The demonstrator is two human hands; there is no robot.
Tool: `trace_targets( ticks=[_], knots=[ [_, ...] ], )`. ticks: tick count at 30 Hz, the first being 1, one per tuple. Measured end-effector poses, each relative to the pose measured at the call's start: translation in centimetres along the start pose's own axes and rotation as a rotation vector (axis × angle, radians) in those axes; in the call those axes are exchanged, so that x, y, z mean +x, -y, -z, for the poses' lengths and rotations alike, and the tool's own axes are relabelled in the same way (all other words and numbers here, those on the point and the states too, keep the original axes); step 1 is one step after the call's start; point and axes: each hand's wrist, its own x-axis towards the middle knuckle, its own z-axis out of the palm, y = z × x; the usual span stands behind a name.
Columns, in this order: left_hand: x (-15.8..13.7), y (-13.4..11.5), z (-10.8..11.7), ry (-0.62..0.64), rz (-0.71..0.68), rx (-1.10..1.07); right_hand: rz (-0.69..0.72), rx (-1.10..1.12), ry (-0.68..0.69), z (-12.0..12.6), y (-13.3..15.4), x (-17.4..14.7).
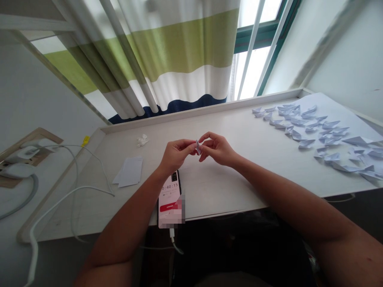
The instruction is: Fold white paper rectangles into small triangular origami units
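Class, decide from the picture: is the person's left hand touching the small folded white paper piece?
Touching. The head view shows the left hand pinching the small folded white paper piece between thumb and fingertip.

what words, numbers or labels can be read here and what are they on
"0:40:15" on the phone screen; its start may be covered.
White lettering on the screen's red button: too small to read.
Other small print on the screen: too small or blurred to read.
Dark marks on the yellow tag on the cable: too small to read.
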Motion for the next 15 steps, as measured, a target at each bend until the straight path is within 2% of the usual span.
trace_targets(
  ticks=[7, 11, 15],
  knots=[
    [-0.08, 0.43, -0.04, 0.000, -0.049, 0.176, 0.005, -0.174, -0.094, -0.28, -0.76, -0.05],
    [-0.23, 0.08, 0.14, 0.019, -0.057, 0.303, 0.015, -0.123, -0.085, -0.47, -0.87, 0.00],
    [-0.32, -0.01, 0.19, -0.049, -0.086, 0.254, 0.025, -0.012, -0.046, -0.49, -0.74, 0.14]
  ],
)
